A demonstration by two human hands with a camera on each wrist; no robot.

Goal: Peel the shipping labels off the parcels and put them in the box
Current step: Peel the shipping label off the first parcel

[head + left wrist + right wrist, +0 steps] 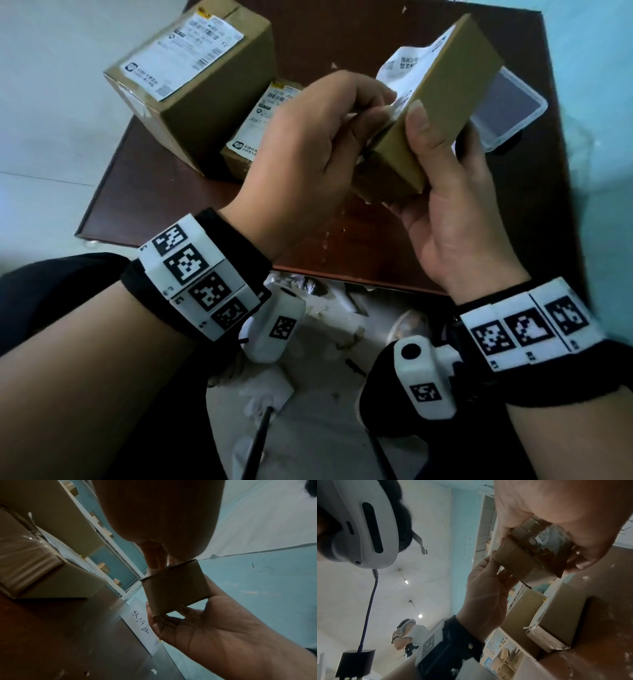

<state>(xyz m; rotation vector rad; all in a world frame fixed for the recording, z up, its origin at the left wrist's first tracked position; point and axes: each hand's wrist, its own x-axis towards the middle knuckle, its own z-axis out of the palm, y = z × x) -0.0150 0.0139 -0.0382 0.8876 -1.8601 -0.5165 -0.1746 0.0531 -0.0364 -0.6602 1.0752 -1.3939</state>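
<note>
My right hand (442,137) grips a small brown parcel (442,102) tilted on edge above the table, thumb on its near side and fingers behind it. A white shipping label (407,68) is partly lifted off the parcel's left face and crumpled. My left hand (383,102) pinches the label's lower edge. The left wrist view shows the parcel's (175,586) plain end between the left fingers (154,561) and the right hand (197,626). A clear plastic box (507,106) lies on the table behind the parcel.
Two more labelled parcels stand at the table's back left, a large one (191,85) and a smaller one (260,126). The dark brown table (171,192) has a near edge just under my wrists. Paper scraps (267,394) litter the floor below.
</note>
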